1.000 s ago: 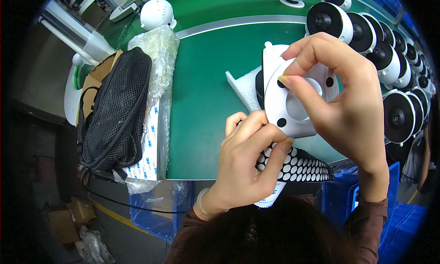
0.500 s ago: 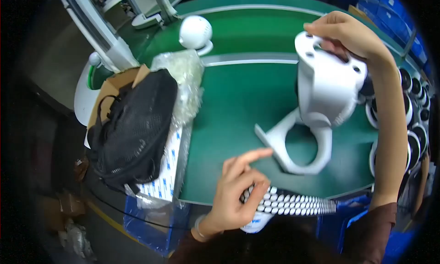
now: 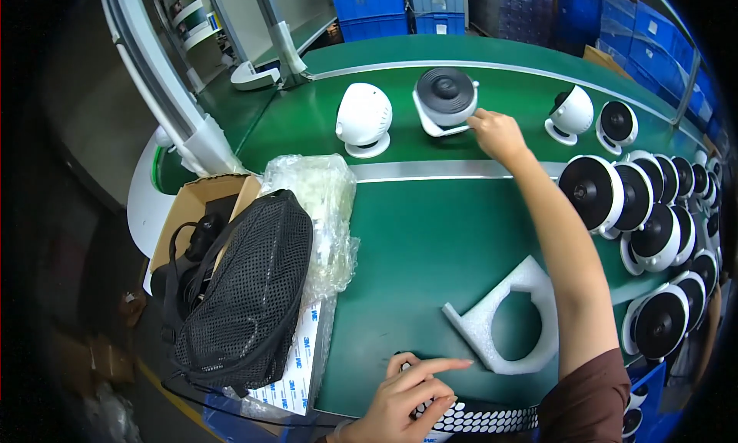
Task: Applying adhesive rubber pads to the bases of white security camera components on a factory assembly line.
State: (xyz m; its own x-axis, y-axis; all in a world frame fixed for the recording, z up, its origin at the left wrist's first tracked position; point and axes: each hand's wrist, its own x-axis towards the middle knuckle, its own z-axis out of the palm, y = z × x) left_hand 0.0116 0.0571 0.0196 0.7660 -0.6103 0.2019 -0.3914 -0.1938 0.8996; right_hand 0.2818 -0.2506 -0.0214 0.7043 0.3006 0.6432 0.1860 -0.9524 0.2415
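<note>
My right hand (image 3: 500, 138) reaches to the far green strip of the bench, its fingers closed on the stand of a white desk fan (image 3: 446, 97) with a round dark grey face. The fan is upright, its face tilted upward. At the near edge my left hand (image 3: 409, 403) pinches a strip of round adhesive pads (image 3: 488, 420), white dots on black, with the index finger stretched out. To the right of that hand lies a white foam cradle (image 3: 478, 329) with a round hole. Another white fan (image 3: 364, 119) stands left of the held one.
More fans (image 3: 590, 193) crowd the right side, and two stand at the far right. At left are a black mesh bag (image 3: 246, 289), an open carton (image 3: 181, 220) and bubble wrap (image 3: 323, 212). Blue crates (image 3: 370, 9) stand behind the bench; a grey post (image 3: 157, 82) rises at left.
My right hand has carried the fan away from me, from above the foam cradle to the far strip, and turned it upright. My left hand still holds the pad strip.
</note>
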